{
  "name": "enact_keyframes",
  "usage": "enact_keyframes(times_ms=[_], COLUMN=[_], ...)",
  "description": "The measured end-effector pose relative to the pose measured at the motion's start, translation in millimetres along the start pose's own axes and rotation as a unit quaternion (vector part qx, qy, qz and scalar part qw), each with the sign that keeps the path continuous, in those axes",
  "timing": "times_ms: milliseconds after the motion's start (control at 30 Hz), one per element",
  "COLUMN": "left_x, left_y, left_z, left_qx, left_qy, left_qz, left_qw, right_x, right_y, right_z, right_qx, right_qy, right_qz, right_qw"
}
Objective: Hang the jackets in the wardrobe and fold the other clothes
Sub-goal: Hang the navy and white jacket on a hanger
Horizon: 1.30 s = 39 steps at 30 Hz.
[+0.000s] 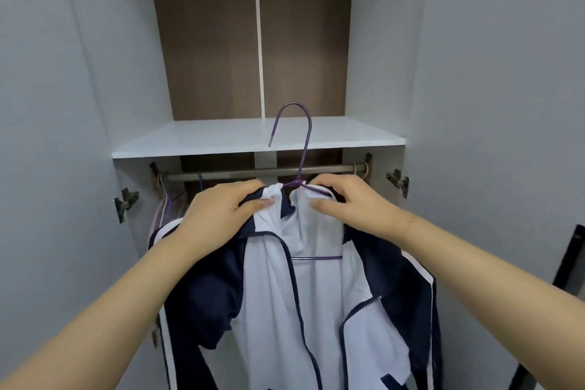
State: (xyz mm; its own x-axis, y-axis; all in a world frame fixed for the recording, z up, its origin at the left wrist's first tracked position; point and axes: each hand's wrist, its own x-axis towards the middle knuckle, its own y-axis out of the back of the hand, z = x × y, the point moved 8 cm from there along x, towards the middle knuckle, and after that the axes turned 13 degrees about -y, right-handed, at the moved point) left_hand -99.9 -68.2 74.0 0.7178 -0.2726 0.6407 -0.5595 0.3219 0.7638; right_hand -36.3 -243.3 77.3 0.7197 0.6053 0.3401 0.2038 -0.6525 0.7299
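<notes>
From the head camera: a person is holding a navy-and-white jacket point(294, 294) on a purple wire hanger point(302, 149) before the open wardrobe point(380, 73). The left hand point(221, 209) is pinching the collar left of the hanger's neck; the right hand point(351, 203) is grasping collar and hanger shoulder on the other side. The hook is rising straight above both grips, its opening turned left. The rail point(262, 171) is running crosswise just behind, lower than the hook's crown, equally near either hand; the jacket is hanging below.

Both hands, left point(221, 209) and right point(354, 204), grip the collar of a navy-and-white zip jacket point(285, 310) on a purple wire hanger point(300, 149), below the metal wardrobe rail point(240, 172).
</notes>
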Motion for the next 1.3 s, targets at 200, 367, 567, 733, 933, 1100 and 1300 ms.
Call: enact_keyframes(times_ms=[200,367,567,733,933,1100,1300], left_x=[54.9,122.7,198.5,285.6,352.1,371.7,361.3], left_y=[37.4,69.6,84.0,85.5,21.5,-50.5,-147.5], left_z=[-95.2,-168.6,-247.6,-278.7,-345.8,-422.1,-480.2], left_qx=[-0.074,-0.052,-0.023,0.094,0.112,0.126,0.119], left_qy=[0.011,0.023,0.044,0.039,0.057,0.097,0.165], left_qz=[0.045,0.1,0.115,0.121,0.089,0.042,-0.13], left_qw=[0.996,0.993,0.992,0.987,0.988,0.986,0.97], right_x=[88.9,152.5,228.9,327.5,446.2,528.0,574.2], right_y=[23.4,98.8,147.1,172.8,157.5,108.3,33.1], right_z=[-14.5,-38.3,-51.3,-30.7,31.9,111.4,200.6], right_qx=[0.039,-0.198,-0.241,-0.168,-0.125,-0.128,-0.188], right_qy=[-0.032,0.001,0.032,0.042,0.017,-0.032,-0.11], right_qz=[-0.069,0.251,0.345,0.325,0.285,0.219,0.106], right_qw=[0.996,0.947,0.906,0.93,0.95,0.967,0.97])
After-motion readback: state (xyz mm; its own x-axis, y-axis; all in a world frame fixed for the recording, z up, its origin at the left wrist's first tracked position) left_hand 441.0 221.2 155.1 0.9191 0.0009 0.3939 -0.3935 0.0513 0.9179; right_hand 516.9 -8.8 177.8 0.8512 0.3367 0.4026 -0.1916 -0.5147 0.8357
